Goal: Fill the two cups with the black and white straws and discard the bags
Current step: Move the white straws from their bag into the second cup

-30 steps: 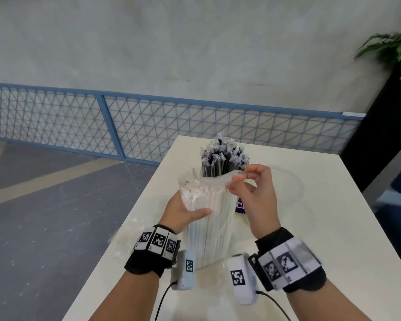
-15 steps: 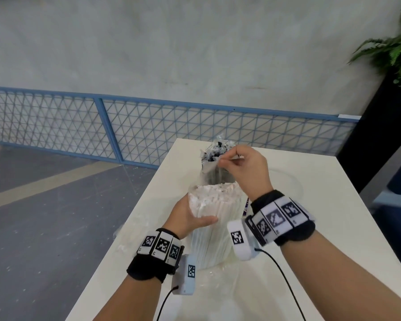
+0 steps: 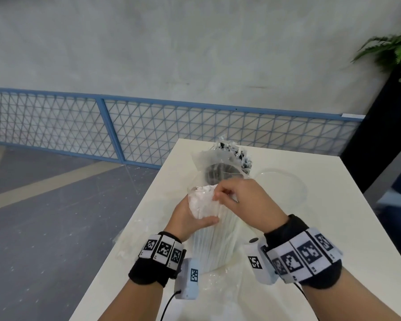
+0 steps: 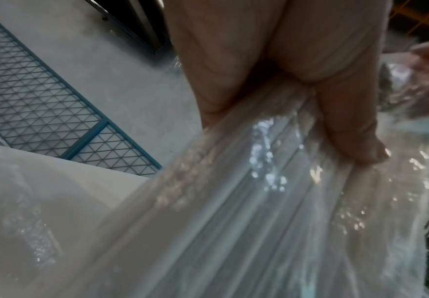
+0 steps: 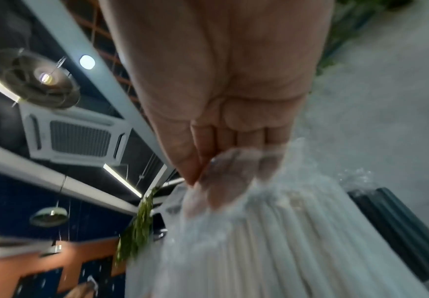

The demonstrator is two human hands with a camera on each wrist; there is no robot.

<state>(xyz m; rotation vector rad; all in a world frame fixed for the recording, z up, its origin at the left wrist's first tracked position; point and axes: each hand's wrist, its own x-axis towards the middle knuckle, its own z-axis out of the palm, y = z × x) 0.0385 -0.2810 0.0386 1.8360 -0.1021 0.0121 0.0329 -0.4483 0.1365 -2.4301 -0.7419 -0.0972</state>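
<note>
A bundle of white straws (image 3: 214, 242) stands upright on the white table (image 3: 333, 228), wrapped in a clear bag (image 3: 205, 162) whose loose top rises in front of the black straws (image 3: 222, 176). My left hand (image 3: 190, 216) grips the bundle near its top, thumb (image 4: 348, 131) pressed on the wrapped straws (image 4: 259, 221). At the top of the bundle my right hand (image 3: 236, 198) pinches the clear film (image 5: 233, 181) between thumb and fingers. The white straws (image 5: 272, 242) run below it, the black straws (image 5: 399, 221) just behind. No cup shows clearly around either bundle.
A clear round plastic container (image 3: 280, 181) sits right of the black straws. Crumpled clear plastic (image 3: 130, 242) lies at the table's left edge and more film (image 3: 218, 281) under the bundle. A blue mesh fence (image 3: 148, 130) stands beyond; a plant (image 3: 394, 49) at far right.
My right hand rose with the bag film toward the black straws, then came back down to the top of the white bundle. The left hand kept its grip on the bundle.
</note>
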